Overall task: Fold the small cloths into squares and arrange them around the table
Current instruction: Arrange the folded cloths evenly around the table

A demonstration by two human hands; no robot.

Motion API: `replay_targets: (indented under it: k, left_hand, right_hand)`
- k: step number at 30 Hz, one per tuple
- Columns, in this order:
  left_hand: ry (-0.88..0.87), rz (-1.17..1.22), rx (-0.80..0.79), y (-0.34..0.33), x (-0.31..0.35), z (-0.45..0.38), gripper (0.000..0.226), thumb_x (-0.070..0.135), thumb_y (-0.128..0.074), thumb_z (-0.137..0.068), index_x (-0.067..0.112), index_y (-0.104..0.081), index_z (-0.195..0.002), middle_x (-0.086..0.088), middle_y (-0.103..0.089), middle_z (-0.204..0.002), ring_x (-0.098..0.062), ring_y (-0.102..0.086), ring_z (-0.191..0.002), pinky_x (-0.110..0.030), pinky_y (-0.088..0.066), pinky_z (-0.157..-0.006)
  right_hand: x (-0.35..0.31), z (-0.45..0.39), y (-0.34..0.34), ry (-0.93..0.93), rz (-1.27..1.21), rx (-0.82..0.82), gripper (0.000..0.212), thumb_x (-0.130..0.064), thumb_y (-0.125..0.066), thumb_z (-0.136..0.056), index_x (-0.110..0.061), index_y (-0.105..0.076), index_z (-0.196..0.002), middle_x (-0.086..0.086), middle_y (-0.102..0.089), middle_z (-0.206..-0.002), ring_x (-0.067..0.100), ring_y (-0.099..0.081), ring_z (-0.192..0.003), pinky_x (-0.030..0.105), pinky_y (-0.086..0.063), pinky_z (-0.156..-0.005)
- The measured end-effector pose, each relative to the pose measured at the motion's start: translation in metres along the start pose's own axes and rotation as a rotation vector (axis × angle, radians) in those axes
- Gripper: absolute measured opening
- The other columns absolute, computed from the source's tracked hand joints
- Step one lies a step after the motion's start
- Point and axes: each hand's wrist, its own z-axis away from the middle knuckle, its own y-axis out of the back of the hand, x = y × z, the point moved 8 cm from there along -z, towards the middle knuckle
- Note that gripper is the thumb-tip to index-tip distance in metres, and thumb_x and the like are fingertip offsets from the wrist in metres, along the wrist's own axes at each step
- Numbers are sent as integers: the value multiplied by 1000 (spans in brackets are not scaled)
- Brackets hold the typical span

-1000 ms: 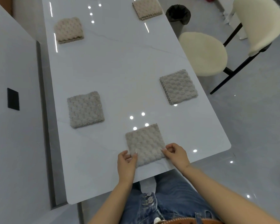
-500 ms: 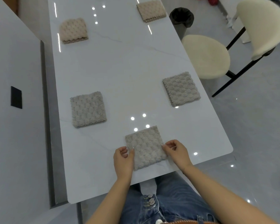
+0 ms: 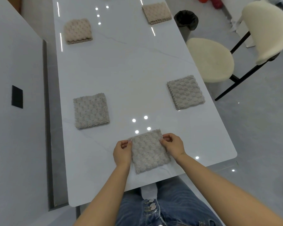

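Folded cloth [image 3: 149, 152] lay at lower centre, near the table [image 3: 137, 66] edge. Its upper corners were pinched with curled fingers by left hand [image 3: 122, 152] and right hand [image 3: 172, 145]. Best squared to that edge, then released evenly.

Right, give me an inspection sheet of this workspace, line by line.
Surface: glossy white marble-look table, ceiling lights reflected in it.
Job's things: nearest grey textured folded cloth at the near edge; grey folded cloth at left; grey folded cloth at right; beige folded cloth far left; beige folded cloth far right; a further cloth edge barely shows at the top.
Clutter: nothing seen.
Grippers: left hand and right hand each pinch a far corner of the nearest cloth.
Cables: nothing seen.
Surroundings: cream round-seated chair, black lined bin, grey tiled floor.
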Motion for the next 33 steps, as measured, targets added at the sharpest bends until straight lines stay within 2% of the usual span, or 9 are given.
replay_targets:
  k: [4, 6, 8, 12, 15, 18, 26, 30, 33]
  left_hand:
    - [-70, -45, -93, 5, 11, 5, 24, 31, -59, -92, 13, -59, -108, -4, -63, -106, -14, -59, -92, -22, -46, -76]
    - [-255, -232, -92, 18, 29, 12, 32, 33, -55, -94, 15, -54, -121, 3, -56, -118, -13, -54, -106, -22, -41, -87]
    - [-519, -448, -81, 32, 49, 24, 36, 31, -49, -97, 18, -50, -130, 9, -48, -126, -10, -45, -117, -24, -34, -99]
    - [-780, -635, -155, 47, 62, 40, 41, 33, -38, -101, 21, -44, -139, 5, -38, -146, -13, -34, -133, -29, -24, -112]
    - [-924, -831, -134, 56, 60, 47, 52, 43, -26, -98, 23, -34, -145, 3, -22, -155, -12, -15, -142, -34, -10, -118]
    - [-971, -1009, -81, 66, 55, 48, 56, 44, -25, -98, 23, -24, -149, -2, -13, -158, -16, -6, -145, -39, 0, -118]
    - [-971, -1181, -16, 94, 52, 47, 58, 43, -24, -97, 22, -20, -151, -7, -11, -159, -20, -5, -146, -43, -3, -117]
    - [-1034, -1192, -43, 104, 57, 36, 59, 42, -28, -96, 23, -20, -151, -8, -13, -159, -21, -8, -146, -44, -4, -117]
    - [-1055, -1185, -95, 112, 60, 20, 59, 42, -27, -96, 23, -17, -152, -8, -12, -159, -21, -8, -146, -45, -6, -116]
  right_hand:
    - [-7, 13, 4, 26, 66, -34, 28, -25, -61, -90, -13, -60, -115, -7, -61, -97, 11, -58, -89, 13, -45, -72]
    - [-17, 27, 11, 159, 293, -22, 44, -33, -55, -93, -16, -49, -133, -7, -55, -124, 10, -54, -109, 21, -43, -92]
    - [-31, 48, 12, 340, 543, -25, 54, -37, -48, -96, -18, -35, -145, -9, -41, -141, 10, -39, -129, 22, -27, -107]
    - [-40, 82, -10, 435, 560, -91, 66, -47, -42, -95, -19, -19, -150, -10, -26, -150, 2, -27, -134, 21, -20, -112]
    - [-42, 95, -35, 477, 707, -51, 79, -60, -23, -86, -14, -17, -151, 3, -18, -158, 15, -22, -143, 33, -20, -118]
    - [-48, 105, -57, 505, 812, -16, 78, -58, -17, -88, -13, -10, -151, 2, -7, -159, 15, -10, -146, 37, -12, -120]
    - [-65, 103, -90, 543, 836, -3, 76, -60, -6, -87, -19, 3, -151, -1, 9, -159, 14, 5, -146, 34, 5, -117]
    - [-61, 110, -100, 520, 841, 76, 70, -56, -18, -94, -18, -1, -151, 2, -3, -159, 15, -4, -146, 37, -2, -116]
    - [-58, 116, -112, 475, 821, 129, 67, -58, -16, -95, -27, 9, -150, 0, -5, -159, 12, -5, -145, 38, -7, -118]
